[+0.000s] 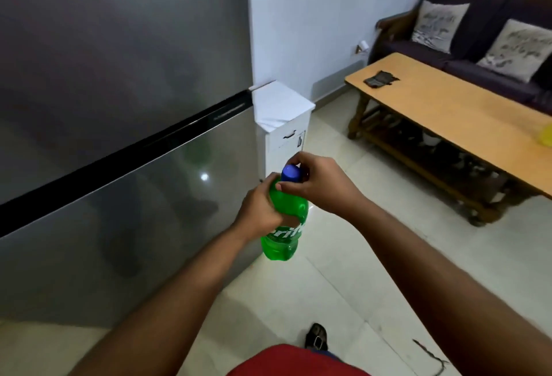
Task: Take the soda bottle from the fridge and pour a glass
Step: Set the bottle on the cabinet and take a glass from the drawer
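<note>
Both grips hold the soda bottle (283,226): left hand (260,207) mid-body, right hand (321,184) clasping its cap (291,173).

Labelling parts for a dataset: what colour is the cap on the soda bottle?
Blue. The cap tops the green soda bottle, seen in the head view.

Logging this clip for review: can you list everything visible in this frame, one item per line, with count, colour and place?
soda bottle: one, green, held in mid-air at centre
cap: one, blue, on the bottle
fridge: one, grey, doors closed, left
small cabinet: one, white, beside the fridge
table: one, light wood, right
dark item: one, black, on the table's far end
yellow object: one, cut off at the right edge, on the table
sofa: one, dark, behind the table
cushions: two, pale, on the sofa
shoe: one, dark, on the floor
left hand: grips the bottle's body
right hand: fingers around the cap
</note>
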